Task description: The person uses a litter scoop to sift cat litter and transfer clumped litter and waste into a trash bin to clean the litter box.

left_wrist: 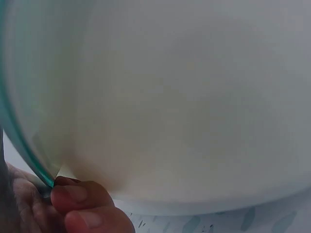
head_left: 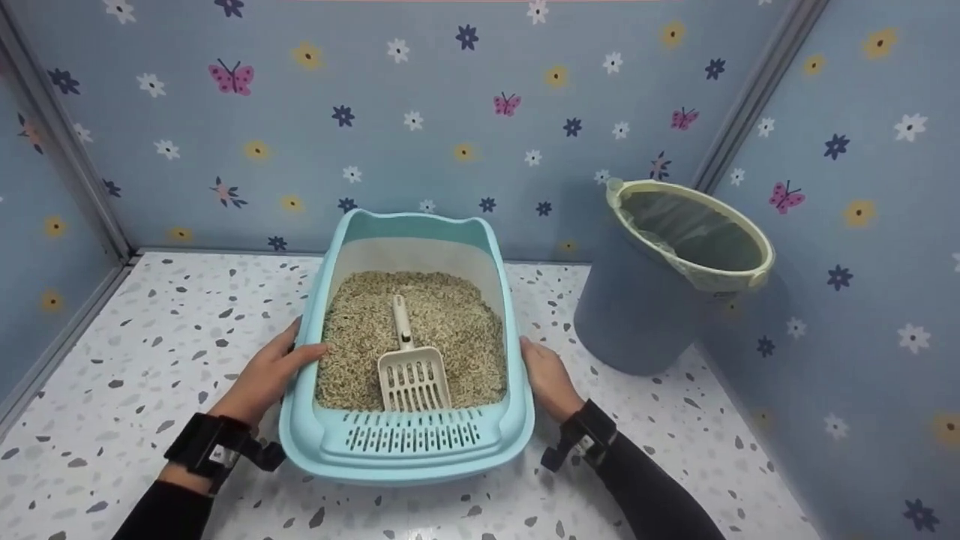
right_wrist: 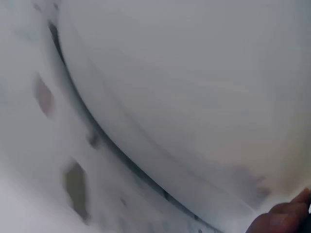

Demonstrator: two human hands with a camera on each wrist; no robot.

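A light blue litter box (head_left: 521,420) with pale lower walls stands in the middle of the head view. Beige granular litter (head_left: 476,330) fills its bottom. On the litter lies a cream slotted litter scoop (head_left: 402,315), its handle toward the back and its slotted end at the front grate. My left hand (head_left: 262,375) grips the box's left rim, thumb over the edge; its curled fingers (left_wrist: 92,208) show under the rim in the left wrist view. At the right side, my right hand (head_left: 550,379) holds the rim from outside, with fingertips (right_wrist: 279,221) low against the wall.
A grey-blue bin (head_left: 637,315) with a pale rim and liner (head_left: 697,225) stands at the back right. Flowered blue panels (head_left: 420,97) enclose the back and both sides. The speckled white surface (head_left: 180,322) lies under everything.
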